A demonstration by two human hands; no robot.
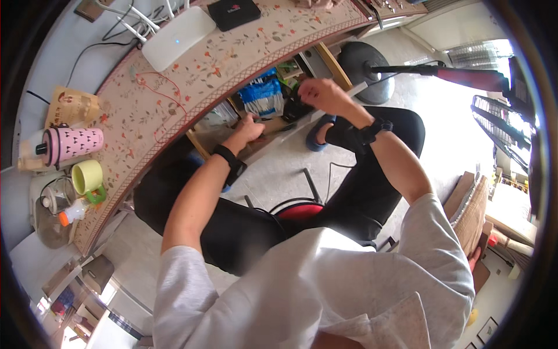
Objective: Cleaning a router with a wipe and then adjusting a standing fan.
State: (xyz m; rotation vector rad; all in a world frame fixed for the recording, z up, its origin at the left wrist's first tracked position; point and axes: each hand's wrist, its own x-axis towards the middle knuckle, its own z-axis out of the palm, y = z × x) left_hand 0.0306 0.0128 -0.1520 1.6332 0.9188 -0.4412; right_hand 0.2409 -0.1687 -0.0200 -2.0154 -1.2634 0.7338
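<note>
A drawer (279,136) stands pulled out beneath the table, directly before me. My left hand (250,129) is over its front part, just short of a blue and white plastic package (263,97). One finger reaches toward that package; whether anything lies under the palm is hidden. Over the drawer's right side hovers my right hand (324,97), its fingers curled and partly blurred, so its grip is unclear. Dark items (294,102) lie between the package and my right hand. Clear plastic bags (218,115) fill the left part of the drawer.
On the floral tablecloth (209,65) are a white router (178,39), a black box (234,13) and a thin red cord (168,80). A pink tumbler (74,144) and a green mug (87,176) stand at the left. A round black base (366,72) rests on the floor.
</note>
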